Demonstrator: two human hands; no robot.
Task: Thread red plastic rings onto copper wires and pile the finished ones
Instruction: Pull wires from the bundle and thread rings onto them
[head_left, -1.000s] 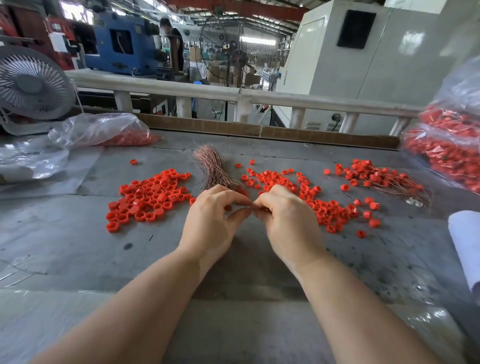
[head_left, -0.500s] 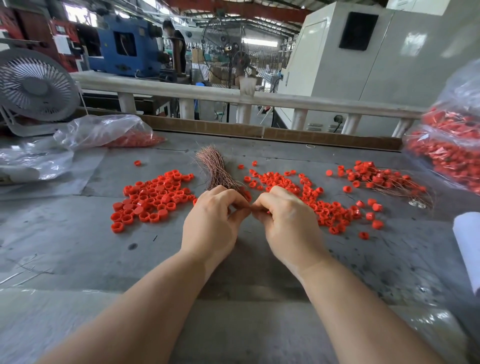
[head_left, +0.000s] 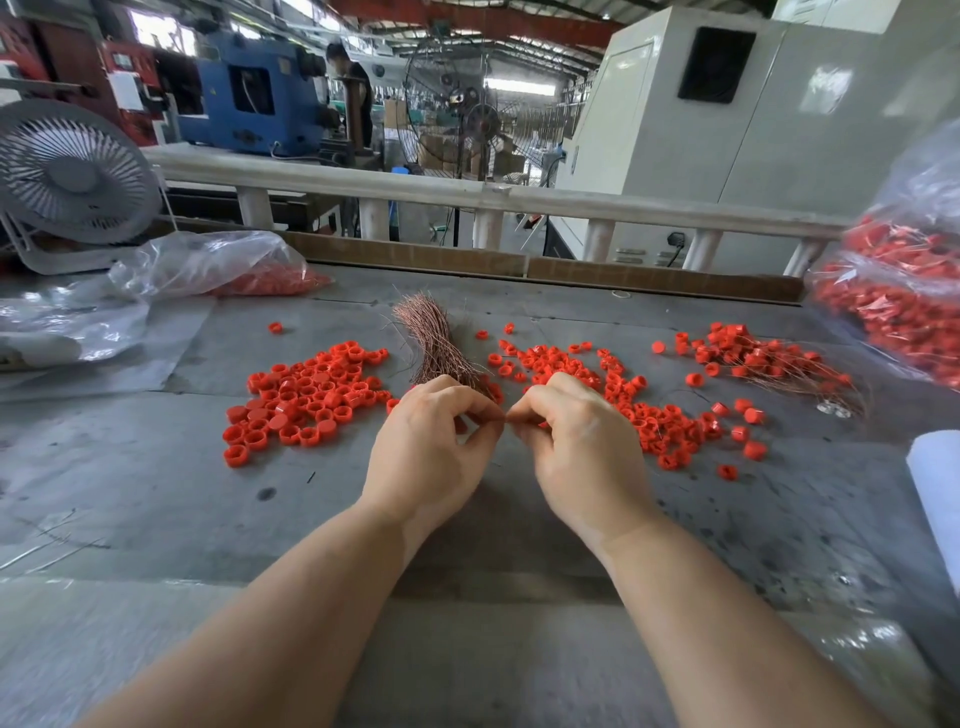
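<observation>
Red plastic was everywhere on the grey table (head_left: 130, 467) at that moment. Far left sat a white desk fan (head_left: 72, 176) and a clear bag (head_left: 208, 265) with red pieces inside, then a loose heap of red rings (head_left: 306, 397), and just beside it the bundle of copper wires (head_left: 434, 343), fanned out at its far end. Dead centre the left hand (head_left: 431, 441) and right hand (head_left: 582, 441) met fingertip to fingertip, fingers curled, pinching something between them — a thin wire end seemed to bridge the gap, though what each hand gripped was too small and hidden to name. This looked like the threading step itself, one ring going onto one wire. The next move would call for a steady push through the ring, then a carry to the right. Past the right hand lay a second scatter of rings (head_left: 649, 415), and further right the finished pile (head_left: 753, 358), rings tangled with wire — the likely drop spot. That scatter lay across the path to it, so a low carry could knock rings about. At the far right edge bulged a big bag (head_left: 904, 291) of red pieces, with something white (head_left: 940, 499) below it.
</observation>
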